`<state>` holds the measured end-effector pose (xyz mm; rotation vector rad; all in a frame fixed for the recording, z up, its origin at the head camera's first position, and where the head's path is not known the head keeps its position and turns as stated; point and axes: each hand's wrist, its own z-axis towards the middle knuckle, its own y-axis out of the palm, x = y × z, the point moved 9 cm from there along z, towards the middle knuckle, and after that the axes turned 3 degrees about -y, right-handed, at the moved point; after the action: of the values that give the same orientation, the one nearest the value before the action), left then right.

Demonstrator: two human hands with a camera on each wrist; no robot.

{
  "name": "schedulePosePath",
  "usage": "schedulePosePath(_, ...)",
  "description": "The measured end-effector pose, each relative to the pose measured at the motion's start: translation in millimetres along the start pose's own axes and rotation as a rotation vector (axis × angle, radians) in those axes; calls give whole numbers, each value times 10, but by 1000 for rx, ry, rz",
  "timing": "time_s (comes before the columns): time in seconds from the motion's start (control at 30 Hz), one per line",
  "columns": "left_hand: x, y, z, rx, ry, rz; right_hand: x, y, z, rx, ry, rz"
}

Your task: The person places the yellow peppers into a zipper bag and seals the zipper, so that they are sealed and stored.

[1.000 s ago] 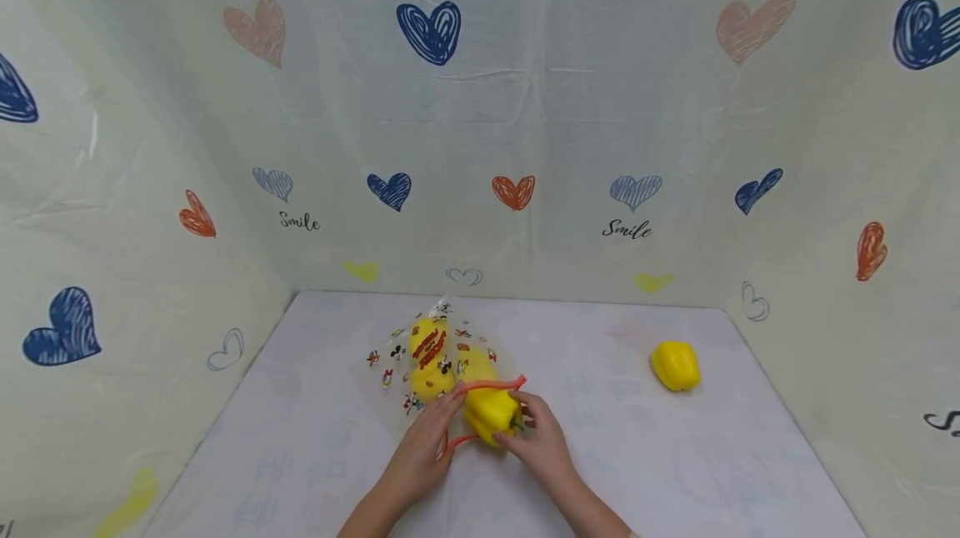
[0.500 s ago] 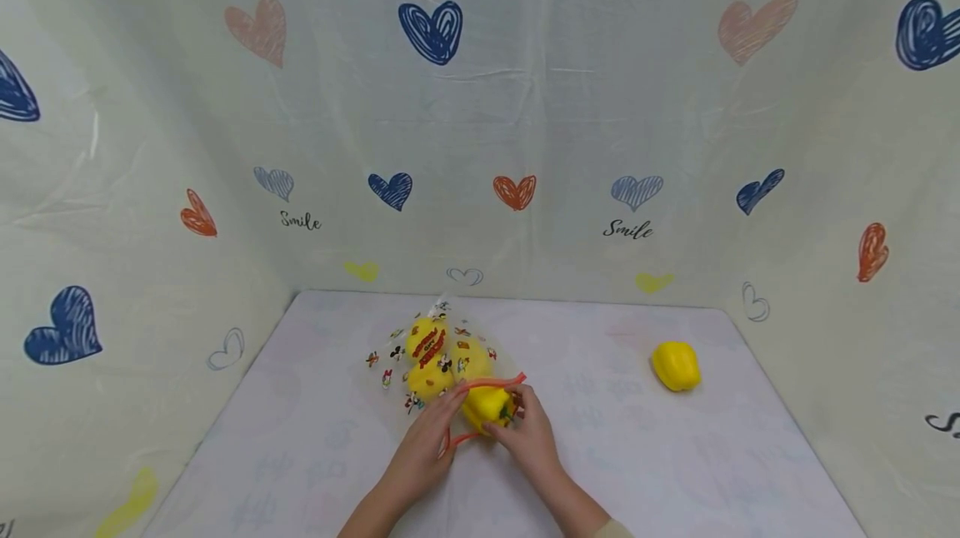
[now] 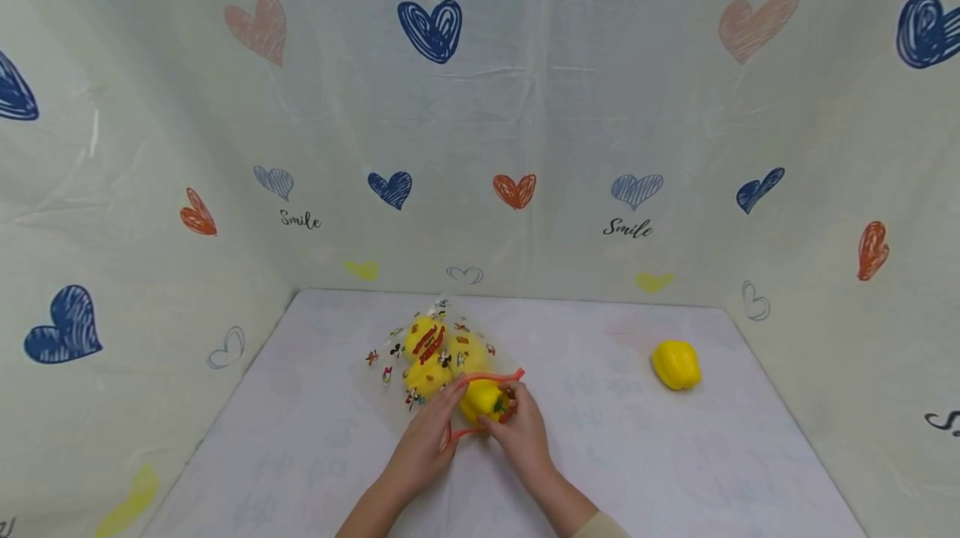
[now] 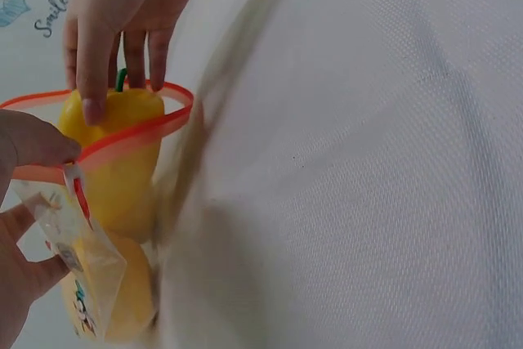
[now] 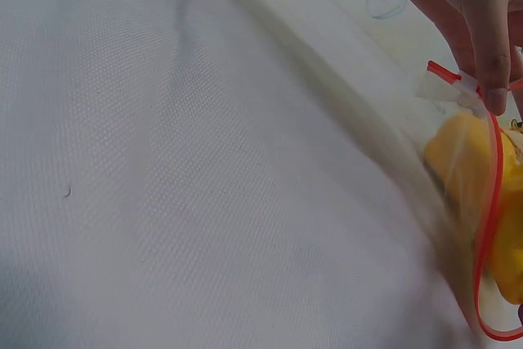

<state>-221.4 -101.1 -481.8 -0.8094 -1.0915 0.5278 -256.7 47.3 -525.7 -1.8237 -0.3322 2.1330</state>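
A clear zip bag (image 3: 491, 376) with red edging and cartoon prints lies on the table, its mouth facing me. Three yellow rounded things, likely bell peppers, show through its film (image 3: 429, 373). My left hand (image 3: 427, 438) pinches the edge of the mouth, seen also in the left wrist view. With fingers and thumb my right hand (image 3: 525, 434) holds a yellow bell pepper (image 3: 480, 401), green stem toward me. In the left wrist view that pepper (image 4: 122, 194) sits mostly inside the red rim, the right fingers (image 4: 96, 79) reaching into the mouth.
Another yellow bell pepper (image 3: 677, 365) lies alone at the right of the white-covered table (image 3: 600, 455). Pale curtains (image 3: 480, 105) printed with hearts surround the table at the back and both sides.
My right hand has pushed the bell pepper away from me and leftward, deeper into the bag. The things in the bag have shifted slightly. My left hand stays on the edge.
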Motion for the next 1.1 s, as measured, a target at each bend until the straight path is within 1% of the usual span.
schedulePosePath(0.17,5,-16,4,2,-2,-5,-70,25,-18,-2,-57,-17)
schedulePosePath(0.4,-11,-10,24,-28,-49,-9,-101,93,0,-31,-92,-75)
schedulePosePath(0.67,-10,0,18,-36,-49,-6,-93,148,55,-38,-70,-94)
schedulePosePath(0.83,-2,-4,18,-28,-30,5,-89,168,101,-46,-48,-127)
schedulePosePath(0.93,1,-10,18,-25,-27,3,-74,180,120,-56,-17,-111)
schedulePosePath(1.1,2,-14,18,-16,-21,0,-67,207,150,-67,-23,-91)
